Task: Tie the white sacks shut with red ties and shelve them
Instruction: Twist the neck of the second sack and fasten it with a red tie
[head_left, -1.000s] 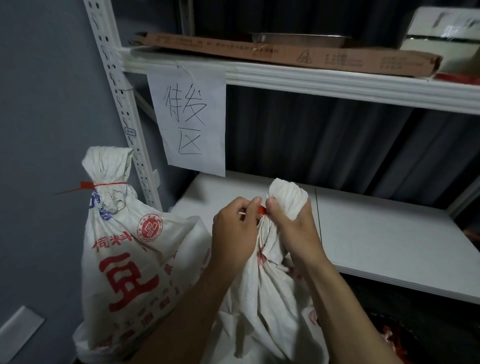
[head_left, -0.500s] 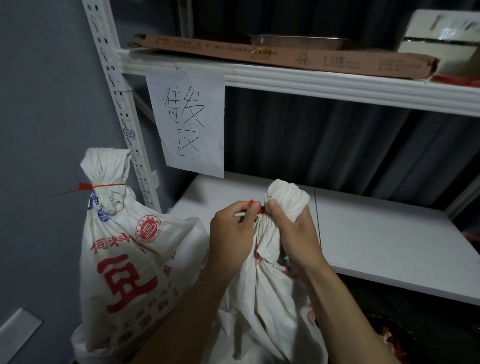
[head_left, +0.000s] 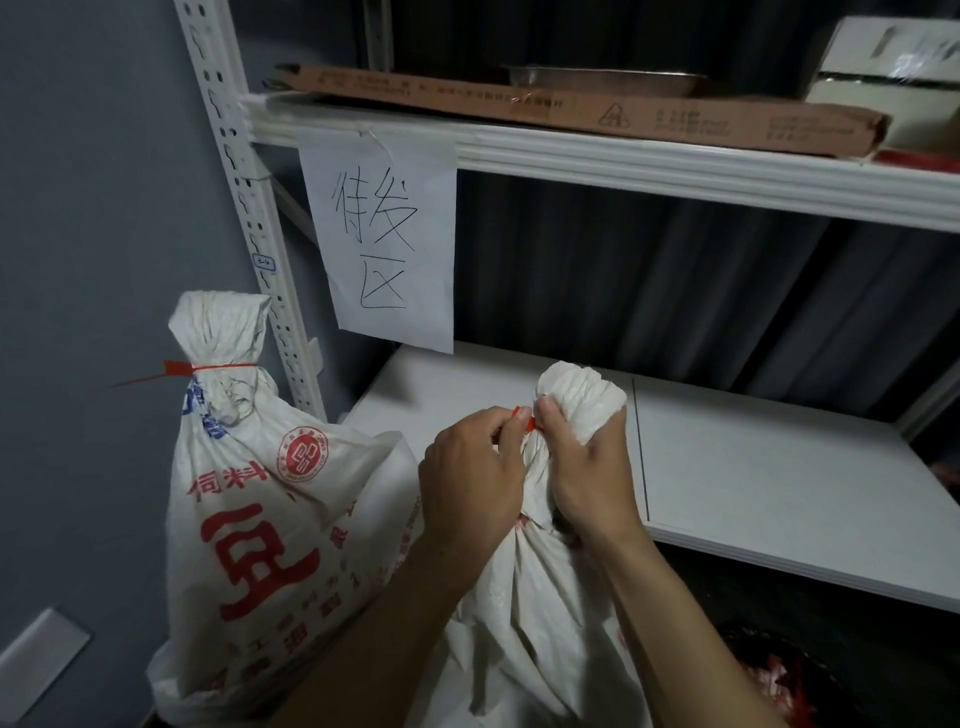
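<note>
A white sack (head_left: 524, 613) stands in front of me with its neck gathered. My right hand (head_left: 587, 467) grips that neck just under the bunched top (head_left: 584, 397). My left hand (head_left: 472, 473) pinches a red tie (head_left: 523, 418) at the neck, beside my right thumb. To the left stands a second white sack (head_left: 270, 519) with red print, closed by a red tie (head_left: 208, 367) whose tail sticks out leftward.
A white shelf board (head_left: 779, 478) lies behind the sacks, with a white upright (head_left: 249, 208) at its left. A paper sign (head_left: 382, 234) hangs from the upper shelf (head_left: 675, 166), which carries a flat cardboard box (head_left: 571, 106). Grey wall on the left.
The tie's red end now shows between my left fingers and right thumb. Both hands and the sack's neck have shifted slightly upward; the tied sack has not moved.
</note>
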